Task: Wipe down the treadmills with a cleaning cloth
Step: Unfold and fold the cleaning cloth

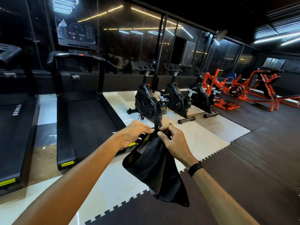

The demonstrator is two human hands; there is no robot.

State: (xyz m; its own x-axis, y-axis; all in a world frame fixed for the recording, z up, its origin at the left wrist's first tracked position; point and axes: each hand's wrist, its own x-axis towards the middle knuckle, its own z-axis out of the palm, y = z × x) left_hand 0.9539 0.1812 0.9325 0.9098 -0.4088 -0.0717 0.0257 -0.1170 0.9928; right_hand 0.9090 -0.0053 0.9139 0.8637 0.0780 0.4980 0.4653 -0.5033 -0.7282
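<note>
A black cleaning cloth (155, 168) hangs in front of me at centre frame, bunched at the top and drooping to a point below. My left hand (134, 133) pinches its upper edge from the left. My right hand (172, 140) pinches the same bunched top from the right, a dark band on that wrist. Two black treadmills stand at the left: the nearer treadmill (87, 120) just beyond my left hand, with its console (75, 32) raised at the back, and a second treadmill (14, 127) at the far left edge.
Three black exercise bikes (172, 101) stand in a row behind my hands on pale tiles. Red weight machines (240, 90) fill the right background. Dark interlocking floor mats (243, 159) cover the right and front floor. Glass walls close the back.
</note>
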